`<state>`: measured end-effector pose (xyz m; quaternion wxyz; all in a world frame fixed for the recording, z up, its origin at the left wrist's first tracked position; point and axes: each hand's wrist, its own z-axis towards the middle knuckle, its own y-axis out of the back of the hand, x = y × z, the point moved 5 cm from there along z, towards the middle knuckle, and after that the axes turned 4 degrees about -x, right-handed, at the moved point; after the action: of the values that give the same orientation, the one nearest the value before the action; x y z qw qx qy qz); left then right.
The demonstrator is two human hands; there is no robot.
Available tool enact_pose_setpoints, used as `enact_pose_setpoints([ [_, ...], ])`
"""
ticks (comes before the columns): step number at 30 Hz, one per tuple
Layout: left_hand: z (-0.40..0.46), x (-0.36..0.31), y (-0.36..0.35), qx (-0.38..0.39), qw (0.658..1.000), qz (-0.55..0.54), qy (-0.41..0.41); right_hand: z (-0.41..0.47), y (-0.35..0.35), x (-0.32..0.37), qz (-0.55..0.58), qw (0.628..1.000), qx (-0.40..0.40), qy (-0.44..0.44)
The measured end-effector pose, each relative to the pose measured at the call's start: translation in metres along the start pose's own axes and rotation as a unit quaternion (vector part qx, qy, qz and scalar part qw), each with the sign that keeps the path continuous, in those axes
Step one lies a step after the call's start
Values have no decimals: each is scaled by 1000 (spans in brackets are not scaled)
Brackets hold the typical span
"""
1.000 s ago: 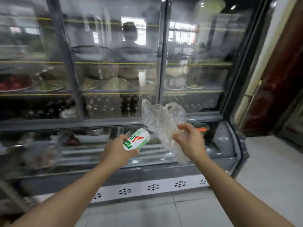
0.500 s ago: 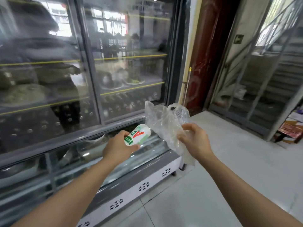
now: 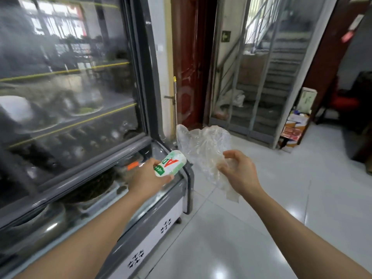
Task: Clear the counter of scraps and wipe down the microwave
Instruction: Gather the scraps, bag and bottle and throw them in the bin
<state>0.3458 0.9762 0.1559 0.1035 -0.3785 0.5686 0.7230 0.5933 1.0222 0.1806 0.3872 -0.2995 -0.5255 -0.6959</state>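
White shiny floor tiles (image 3: 281,228) spread out under us, and a big glass fridge case (image 3: 66,101) stands on our left with bowls and dishes blurry behind its doors. Far ahead we see a dark red door (image 3: 191,63), and to the right of it a stairway (image 3: 267,81) behind glass panels. Far on the right a small shelf (image 3: 291,129) holds papers and boxes. Both our arms reach out in front of us. Our left hand (image 3: 147,178) grips a little white bottle (image 3: 170,163) with green on it and red letters. Its fingers and thumb curl round the bottle, which lies tilted with its round end pointing up and away to the right. It sits just over the near corner of the fridge case. Our right hand (image 3: 239,174) holds a crumpled clear plastic bag (image 3: 203,146). The fingers are curled and pinch the bag near its middle. The top of the bag puffs up above the hand, and a thin end hangs down below it. The bottle and the bag are close beside each other, but we cannot tell if they touch.
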Motion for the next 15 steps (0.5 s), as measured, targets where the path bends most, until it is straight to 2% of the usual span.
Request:
enact_pose_setpoints([
  [8, 94, -96, -91, -8, 1000, -14, 16, 148, 42, -72, 21, 1000, 11, -9],
  [15, 170, -136, -139, -14, 999, -6, 40, 250, 37, -112, 29, 999, 25, -6],
])
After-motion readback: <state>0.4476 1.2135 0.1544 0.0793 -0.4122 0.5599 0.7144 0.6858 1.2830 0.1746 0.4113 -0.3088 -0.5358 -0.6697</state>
